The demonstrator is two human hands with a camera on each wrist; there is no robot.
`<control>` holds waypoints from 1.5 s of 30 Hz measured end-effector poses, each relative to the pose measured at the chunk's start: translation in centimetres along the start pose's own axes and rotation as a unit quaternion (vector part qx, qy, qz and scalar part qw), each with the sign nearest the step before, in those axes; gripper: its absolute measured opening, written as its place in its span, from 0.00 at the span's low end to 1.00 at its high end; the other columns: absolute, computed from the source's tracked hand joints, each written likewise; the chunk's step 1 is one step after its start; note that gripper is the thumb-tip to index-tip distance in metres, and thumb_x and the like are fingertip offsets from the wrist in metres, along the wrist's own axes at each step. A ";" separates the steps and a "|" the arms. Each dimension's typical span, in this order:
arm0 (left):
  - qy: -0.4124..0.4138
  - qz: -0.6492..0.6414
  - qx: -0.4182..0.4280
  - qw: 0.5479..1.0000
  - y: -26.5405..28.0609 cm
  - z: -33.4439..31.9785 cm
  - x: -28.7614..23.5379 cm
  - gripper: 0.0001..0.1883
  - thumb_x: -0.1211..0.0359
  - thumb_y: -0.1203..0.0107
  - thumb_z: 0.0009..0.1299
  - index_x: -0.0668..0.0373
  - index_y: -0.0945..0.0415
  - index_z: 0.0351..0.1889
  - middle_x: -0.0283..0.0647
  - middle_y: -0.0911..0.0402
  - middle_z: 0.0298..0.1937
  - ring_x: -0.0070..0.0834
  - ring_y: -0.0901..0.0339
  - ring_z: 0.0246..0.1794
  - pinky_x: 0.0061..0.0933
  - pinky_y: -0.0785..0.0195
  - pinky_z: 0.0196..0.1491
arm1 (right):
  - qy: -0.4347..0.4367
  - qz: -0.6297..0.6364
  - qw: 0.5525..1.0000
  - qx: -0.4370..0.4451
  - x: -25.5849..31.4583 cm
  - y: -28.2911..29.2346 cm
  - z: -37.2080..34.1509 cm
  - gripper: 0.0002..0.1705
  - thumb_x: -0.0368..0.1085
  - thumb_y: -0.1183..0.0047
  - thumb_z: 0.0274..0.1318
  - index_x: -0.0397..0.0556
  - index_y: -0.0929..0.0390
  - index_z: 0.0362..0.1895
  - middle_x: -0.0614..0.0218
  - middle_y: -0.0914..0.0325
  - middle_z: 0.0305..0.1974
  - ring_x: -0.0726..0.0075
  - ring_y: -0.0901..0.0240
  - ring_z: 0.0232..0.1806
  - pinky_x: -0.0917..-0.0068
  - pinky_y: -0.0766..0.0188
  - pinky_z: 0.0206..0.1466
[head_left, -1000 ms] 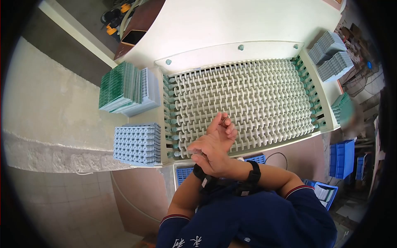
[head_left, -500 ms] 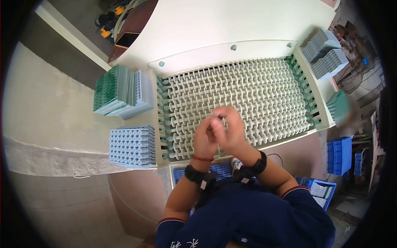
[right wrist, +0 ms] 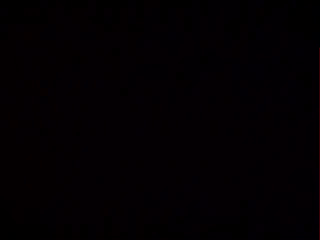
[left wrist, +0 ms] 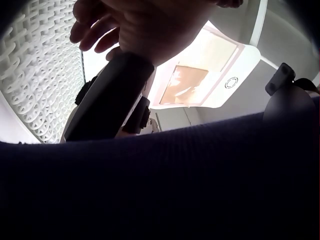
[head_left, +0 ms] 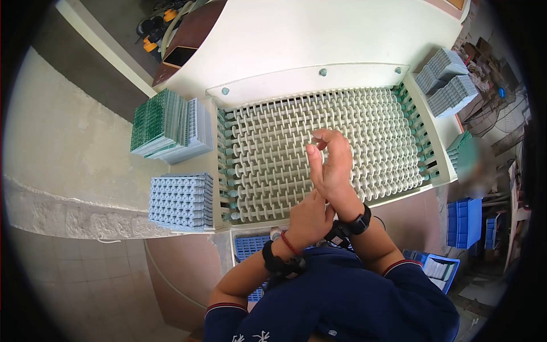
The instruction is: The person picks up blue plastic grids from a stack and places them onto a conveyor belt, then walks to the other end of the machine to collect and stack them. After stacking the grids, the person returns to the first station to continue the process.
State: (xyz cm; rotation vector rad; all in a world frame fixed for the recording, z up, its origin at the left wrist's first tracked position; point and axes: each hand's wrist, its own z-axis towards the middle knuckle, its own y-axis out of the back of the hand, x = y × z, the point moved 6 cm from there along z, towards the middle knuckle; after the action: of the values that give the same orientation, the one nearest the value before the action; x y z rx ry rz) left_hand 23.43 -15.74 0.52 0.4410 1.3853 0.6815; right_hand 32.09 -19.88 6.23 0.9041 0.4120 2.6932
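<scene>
In the head view my left hand (head_left: 310, 219), with a red bracelet at its wrist, grips the base of my right hand around the wrist; its fingertips are partly hidden there. My right hand (head_left: 333, 165) is raised over the roller bed (head_left: 273, 148), thumb up and fingers loosely bent, with nothing visible in it. The bed has rows of pale discs on rods. In the left wrist view a hand (left wrist: 160, 30) fills the top beside a black wrist strap (left wrist: 110, 95). The right wrist view is black.
Green and pale-blue plastic sheets (head_left: 162, 122) and a light-blue studded stack (head_left: 181, 200) stand on the left. Grey-blue stacks (head_left: 453, 94) and a green stack (head_left: 460, 151) are on the right. Blue crates (head_left: 464, 222) stand below right; a phone (head_left: 179, 56) lies upper left.
My hands have come apart from their clasp at the fingers. The left one has moved down to the right wrist, while the right hand has shifted right with its fingers raised.
</scene>
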 end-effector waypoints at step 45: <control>0.240 -0.330 -0.478 0.778 18.2 -19.8 13.4 0.15 0.64 0.55 0.72 0.67 0.30 0.49 0.37 0.24 0.25 0.20 0.27 0.19 0.17 0.38 0.19 | 0.179 0.064 0.916 0.352 15.1 -13.6 -4.8 0.26 0.54 0.49 0.51 0.41 0.20 0.37 0.59 0.26 0.43 0.55 0.34 0.50 0.59 0.42 0.52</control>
State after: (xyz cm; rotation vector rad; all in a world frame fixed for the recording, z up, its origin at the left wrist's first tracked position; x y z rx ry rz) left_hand 1.31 4.59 -0.51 -1.0630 1.3251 0.8220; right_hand 19.74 -3.05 6.03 0.5791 1.5195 2.8533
